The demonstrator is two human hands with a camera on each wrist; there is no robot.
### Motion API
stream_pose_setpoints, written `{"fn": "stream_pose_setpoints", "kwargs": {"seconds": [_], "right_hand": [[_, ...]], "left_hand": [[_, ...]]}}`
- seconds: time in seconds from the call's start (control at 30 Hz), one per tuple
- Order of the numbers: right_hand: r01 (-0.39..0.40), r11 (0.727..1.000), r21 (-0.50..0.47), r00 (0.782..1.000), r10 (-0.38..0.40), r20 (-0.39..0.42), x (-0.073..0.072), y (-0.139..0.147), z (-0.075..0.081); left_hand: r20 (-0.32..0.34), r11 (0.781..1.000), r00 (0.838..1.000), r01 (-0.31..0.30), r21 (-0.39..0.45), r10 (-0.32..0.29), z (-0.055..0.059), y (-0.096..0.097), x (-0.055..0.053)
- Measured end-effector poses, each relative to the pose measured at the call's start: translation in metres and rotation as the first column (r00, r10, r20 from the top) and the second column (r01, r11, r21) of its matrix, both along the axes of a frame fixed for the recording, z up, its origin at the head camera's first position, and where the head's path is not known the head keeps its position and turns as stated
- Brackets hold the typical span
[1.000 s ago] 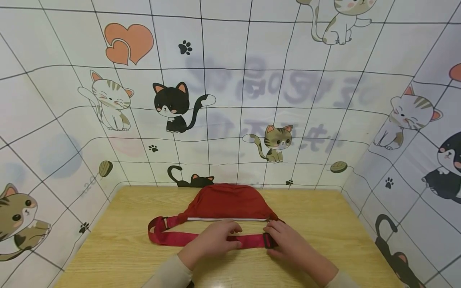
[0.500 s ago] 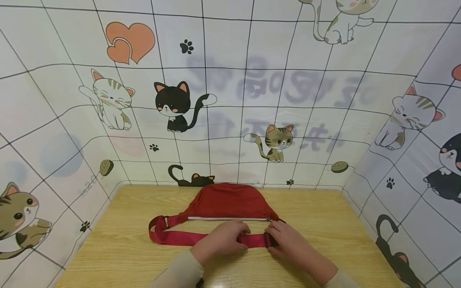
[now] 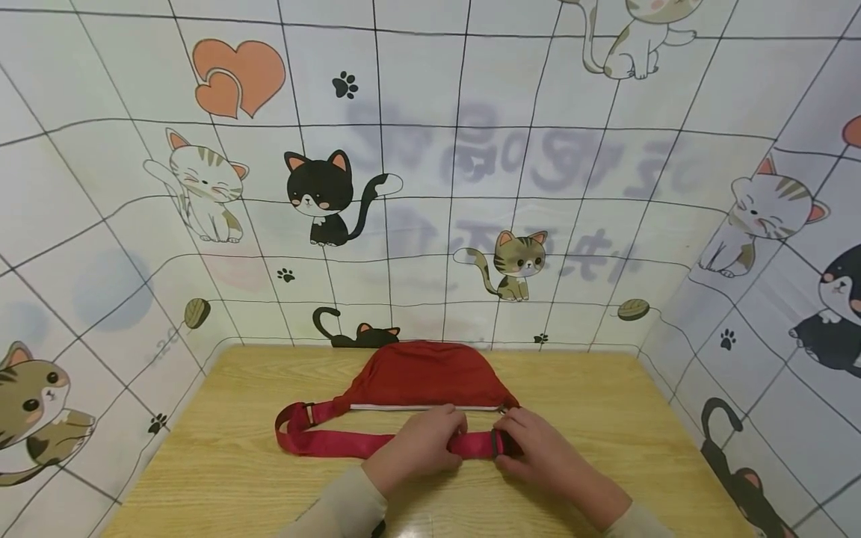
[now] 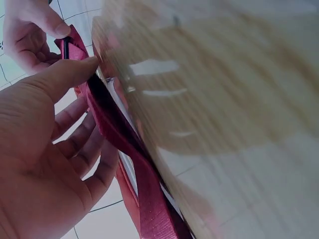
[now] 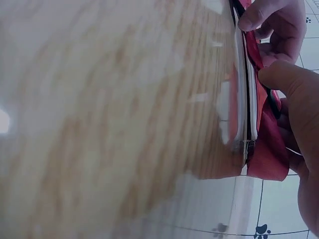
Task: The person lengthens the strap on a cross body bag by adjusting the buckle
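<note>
A red waist bag (image 3: 430, 377) lies flat at the back of the table, its white-edged zip toward me. Its dark pink strap (image 3: 332, 444) loops out from the bag's left end and runs across in front. My left hand (image 3: 424, 441) pinches the strap between thumb and fingers, seen closer in the left wrist view, where the strap (image 4: 117, 132) stands on edge. Just to the right, my right hand (image 3: 545, 452) grips the strap by a black slider buckle (image 3: 498, 443), partly hidden by the fingers. The right wrist view shows a zip pull (image 5: 244, 145) near the bag's end.
The wood-grain table (image 3: 222, 478) is glossy. Cat-printed white sheeting (image 3: 430, 187) stands behind it and at both sides, close to the bag's back edge. A second black slider (image 3: 309, 415) sits on the strap at the left.
My left hand has slid right along the strap, closer to the right hand. The right hand stays by the buckle, and the bag lies in the same place.
</note>
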State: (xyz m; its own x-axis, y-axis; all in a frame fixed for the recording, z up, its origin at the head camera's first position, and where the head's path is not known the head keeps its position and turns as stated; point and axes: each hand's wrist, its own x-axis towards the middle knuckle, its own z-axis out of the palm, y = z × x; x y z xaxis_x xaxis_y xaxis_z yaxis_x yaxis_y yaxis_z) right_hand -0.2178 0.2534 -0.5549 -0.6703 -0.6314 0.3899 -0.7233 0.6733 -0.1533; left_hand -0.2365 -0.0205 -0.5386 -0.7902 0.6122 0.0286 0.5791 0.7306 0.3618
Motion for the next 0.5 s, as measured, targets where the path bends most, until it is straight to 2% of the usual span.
{"fn": "stream_pose_setpoints", "kwargs": {"seconds": [0.1, 0.23, 0.5], "right_hand": [[0.006, 1.0, -0.018, 1.0, -0.006, -0.01, 0.0, 0.001, 0.001], [-0.005, 0.997, -0.073, 1.0, 0.003, -0.021, 0.0, 0.003, 0.003], [-0.073, 0.98, -0.186, 0.997, 0.064, -0.053, 0.002, 0.004, 0.019]], "left_hand": [[-0.029, 1.0, 1.0, 0.003, 0.017, -0.003, 0.002, -0.001, 0.001], [-0.05, 0.997, 0.999, 0.013, 0.083, -0.009, 0.005, -0.007, 0.001], [-0.019, 0.974, 0.999, 0.036, 0.223, -0.033, 0.013, -0.017, 0.0]]}}
